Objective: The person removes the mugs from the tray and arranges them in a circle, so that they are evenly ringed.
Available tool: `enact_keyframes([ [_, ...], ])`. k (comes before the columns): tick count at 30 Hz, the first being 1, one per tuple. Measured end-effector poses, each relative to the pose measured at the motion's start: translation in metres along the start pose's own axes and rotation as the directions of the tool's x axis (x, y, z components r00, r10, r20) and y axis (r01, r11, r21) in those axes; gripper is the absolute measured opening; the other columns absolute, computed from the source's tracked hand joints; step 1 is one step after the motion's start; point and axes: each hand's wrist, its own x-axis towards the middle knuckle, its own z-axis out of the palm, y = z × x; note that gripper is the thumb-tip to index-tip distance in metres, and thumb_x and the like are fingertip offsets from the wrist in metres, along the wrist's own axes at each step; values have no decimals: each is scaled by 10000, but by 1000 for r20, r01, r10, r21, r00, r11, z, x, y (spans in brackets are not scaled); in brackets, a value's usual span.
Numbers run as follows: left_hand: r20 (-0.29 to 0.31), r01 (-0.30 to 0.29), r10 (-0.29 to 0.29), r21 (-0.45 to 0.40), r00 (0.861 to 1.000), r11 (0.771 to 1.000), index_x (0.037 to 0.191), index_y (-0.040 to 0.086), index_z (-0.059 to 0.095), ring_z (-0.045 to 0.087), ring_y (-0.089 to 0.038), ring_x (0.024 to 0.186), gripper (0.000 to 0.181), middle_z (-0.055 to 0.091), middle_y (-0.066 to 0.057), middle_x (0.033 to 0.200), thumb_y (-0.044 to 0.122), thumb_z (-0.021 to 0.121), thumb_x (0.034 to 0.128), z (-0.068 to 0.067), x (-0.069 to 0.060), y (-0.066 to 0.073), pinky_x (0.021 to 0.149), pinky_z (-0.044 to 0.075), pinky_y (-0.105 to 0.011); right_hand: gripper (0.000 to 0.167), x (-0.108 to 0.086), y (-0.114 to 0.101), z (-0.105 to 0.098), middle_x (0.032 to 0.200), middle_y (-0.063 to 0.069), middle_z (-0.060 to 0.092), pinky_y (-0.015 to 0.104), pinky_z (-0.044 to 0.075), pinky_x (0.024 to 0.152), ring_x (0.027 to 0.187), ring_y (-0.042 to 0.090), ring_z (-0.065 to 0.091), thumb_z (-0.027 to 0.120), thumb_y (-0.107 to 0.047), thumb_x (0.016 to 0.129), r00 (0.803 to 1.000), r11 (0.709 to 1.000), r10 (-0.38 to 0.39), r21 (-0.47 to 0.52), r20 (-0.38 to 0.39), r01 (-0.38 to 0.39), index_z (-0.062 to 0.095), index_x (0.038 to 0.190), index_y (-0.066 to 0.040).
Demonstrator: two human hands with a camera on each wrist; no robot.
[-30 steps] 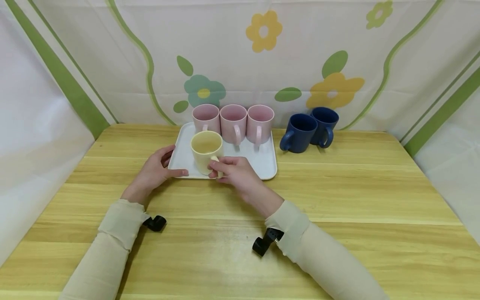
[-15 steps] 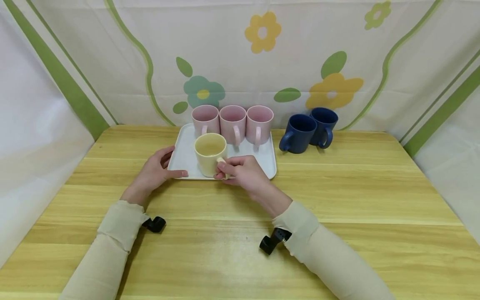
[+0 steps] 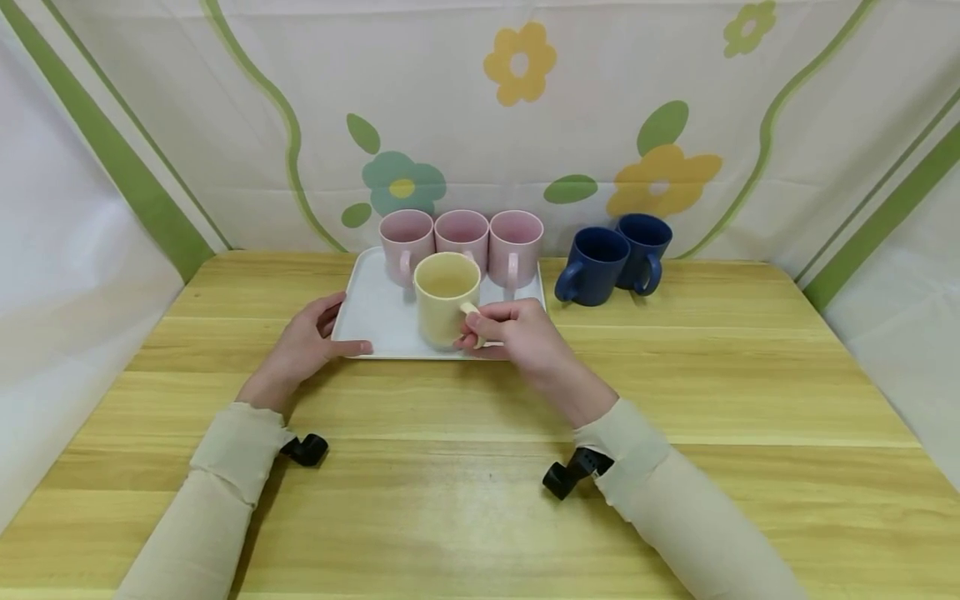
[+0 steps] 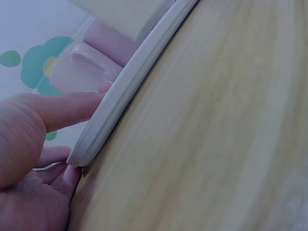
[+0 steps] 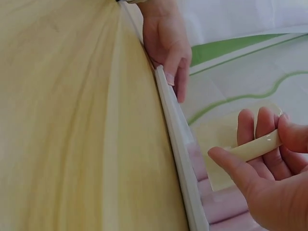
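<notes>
A pale yellow mug point(image 3: 437, 312) is upright over the front of the white tray point(image 3: 375, 304); I cannot tell whether its base touches the tray. My right hand point(image 3: 528, 340) grips the mug's handle point(image 5: 257, 147), with fingers curled round it in the right wrist view. My left hand point(image 3: 298, 346) holds the tray's front left corner. In the left wrist view its thumb point(image 4: 67, 109) lies over the rim and the other fingers are at the tray's edge. Along the tray's back stand three pink mugs point(image 3: 516, 250) in a row, the middle one partly hidden by the yellow mug.
Two dark blue mugs point(image 3: 596, 271) stand on the wooden table point(image 3: 450, 500) to the right of the tray, one partly behind the other. A flowered white curtain point(image 3: 465, 125) hangs close behind the mugs. Small black cameras are on both wrists.
The yellow mug has moved to the right in my right hand and now overlaps the middle pink mug. My left hand stays at the tray's corner.
</notes>
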Motion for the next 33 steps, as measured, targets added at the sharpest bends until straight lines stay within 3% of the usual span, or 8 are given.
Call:
enact_keyframes([
  [5, 2, -1, 1, 6, 1000, 1000, 1701, 25, 137, 303, -400, 1609, 1093, 235, -200, 1759, 175, 867, 902, 0, 1, -1, 1313, 295, -538, 248, -8, -9, -20, 928, 77, 790, 407, 641, 968, 939, 196, 791, 637, -121, 1066, 998, 996, -58, -73, 21, 59, 747, 1131, 92],
  [13, 5, 9, -9, 16, 1000, 1000, 1704, 31, 126, 293, -403, 1613, 1097, 221, -202, 1763, 184, 864, 906, 0, 2, 0, 1315, 288, -543, 249, -19, -24, -50, 926, 84, 806, 358, 659, 916, 893, 185, 795, 629, -85, 1064, 980, 965, -183, -177, 73, 194, 737, 1103, 137],
  [19, 12, 18, -18, 22, 1000, 1000, 1706, 33, 108, 304, -419, 1601, 1108, 225, -219, 1756, 187, 862, 909, -2, -2, 2, 1305, 299, -561, 248, -23, -32, -68, 888, 33, 804, 325, 668, 865, 885, 193, 799, 633, -89, 1064, 975, 956, -217, -192, 53, 223, 732, 1082, 138],
  [28, 20, 12, -12, 16, 1000, 1000, 1707, 35, 113, 311, -408, 1599, 1097, 235, -208, 1755, 199, 856, 917, -3, -2, 2, 1304, 302, -560, 249, -27, -37, -100, 886, 25, 797, 328, 669, 848, 872, 174, 802, 647, -65, 1052, 950, 930, -313, -202, 8, 308, 718, 1047, 173],
  [33, 30, 13, -14, 10, 999, 1000, 1708, 41, 115, 321, -413, 1589, 1100, 243, -215, 1751, 204, 859, 914, -2, -1, 1, 1301, 305, -568, 177, -32, -40, -115, 862, 51, 800, 314, 670, 817, 839, 187, 809, 664, -43, 1035, 934, 923, -357, -161, -9, 351, 787, 976, 70],
])
